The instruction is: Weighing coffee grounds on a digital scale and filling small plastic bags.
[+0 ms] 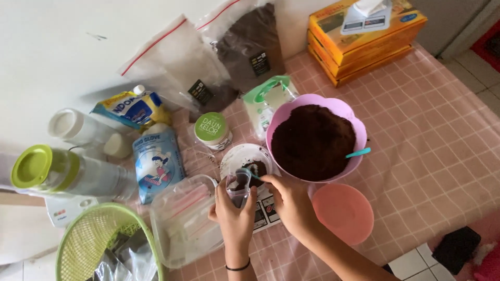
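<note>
Fingers (229,204) grip one small cup (238,187); one pink bowl (344,110) near.

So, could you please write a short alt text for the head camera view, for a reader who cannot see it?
Left hand holds a small clear plastic cup while the right hand holds a teal spoon over it, above a pink checked tablecloth. Behind them stand a lilac bowl full of dark brown powder, a pink lid, zip bags and a green basket.
</note>
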